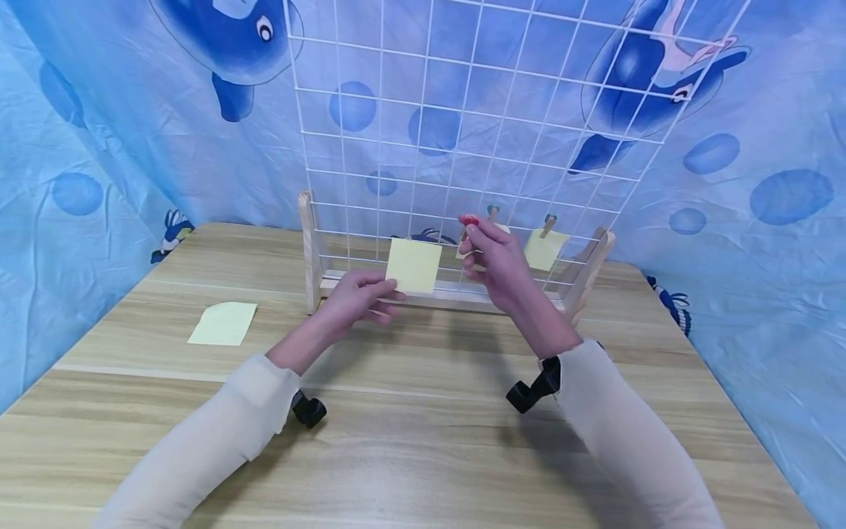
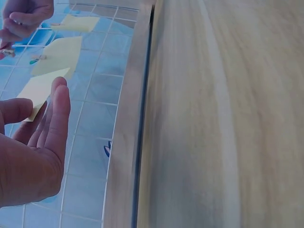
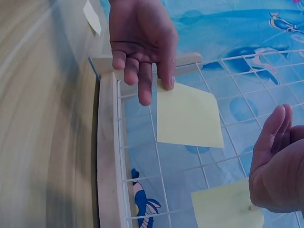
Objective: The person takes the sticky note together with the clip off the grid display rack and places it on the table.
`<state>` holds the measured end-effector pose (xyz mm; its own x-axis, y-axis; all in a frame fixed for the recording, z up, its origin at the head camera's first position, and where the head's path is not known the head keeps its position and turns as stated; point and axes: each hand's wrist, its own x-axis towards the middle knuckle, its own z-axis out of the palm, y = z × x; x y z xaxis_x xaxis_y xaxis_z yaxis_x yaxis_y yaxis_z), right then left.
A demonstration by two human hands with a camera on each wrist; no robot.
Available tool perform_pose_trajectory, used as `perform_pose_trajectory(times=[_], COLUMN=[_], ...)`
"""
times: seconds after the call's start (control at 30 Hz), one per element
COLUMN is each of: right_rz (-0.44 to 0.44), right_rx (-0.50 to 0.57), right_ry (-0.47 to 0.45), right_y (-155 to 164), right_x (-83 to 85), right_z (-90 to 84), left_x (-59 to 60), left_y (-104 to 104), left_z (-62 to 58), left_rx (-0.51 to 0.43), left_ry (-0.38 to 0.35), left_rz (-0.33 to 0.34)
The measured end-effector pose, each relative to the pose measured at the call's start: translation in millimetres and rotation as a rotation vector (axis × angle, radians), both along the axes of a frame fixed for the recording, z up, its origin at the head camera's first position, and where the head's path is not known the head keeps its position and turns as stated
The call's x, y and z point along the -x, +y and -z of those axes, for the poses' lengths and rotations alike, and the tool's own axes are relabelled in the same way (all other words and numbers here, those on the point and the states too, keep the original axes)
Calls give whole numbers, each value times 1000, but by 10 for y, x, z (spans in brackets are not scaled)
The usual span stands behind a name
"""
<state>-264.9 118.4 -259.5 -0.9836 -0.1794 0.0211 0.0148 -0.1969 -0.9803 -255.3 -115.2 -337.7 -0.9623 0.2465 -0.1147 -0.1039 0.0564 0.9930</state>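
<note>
My left hand (image 1: 388, 295) pinches the lower corner of a yellow sticky note (image 1: 413, 266) and holds it upright against the white wire grid (image 1: 463, 110). The same pinch shows in the right wrist view, left hand (image 3: 156, 85) on the note (image 3: 187, 116). My right hand (image 1: 471, 229) is raised just right of the note and holds a small red clip (image 1: 469, 219) at its fingertips. In the left wrist view the held note (image 2: 38, 90) sits between the thumb and fingers of the left hand (image 2: 38, 109).
The grid stands in a wooden frame (image 1: 309, 250) on a wooden table (image 1: 423, 441). One yellow note (image 1: 545, 250) hangs clipped at the grid's lower right; another is partly hidden behind my right hand. A loose note (image 1: 223, 323) lies on the table at left. Blue patterned cloth surrounds the table.
</note>
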Motion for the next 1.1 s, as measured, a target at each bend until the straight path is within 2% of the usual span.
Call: perform_pose_trajectory(times=[0.2,0.4,0.8,1.1], right_rz=[8,1,4,53], right_rx=[-7,15,-5,1], right_ry=[6,-31,-83,-115], right_y=[122,288,770,1139], right_x=[-108,-183,-314,-428], right_z=[43,111,353,486], left_x=[-79,-157,-370,-478], left_y=[-56,-154,-447,-627], left_z=[16,77,179,222], left_rx=[7,34,115,132], left_ry=[-14,-21,-52,-71], left_rz=[30,75,157,190])
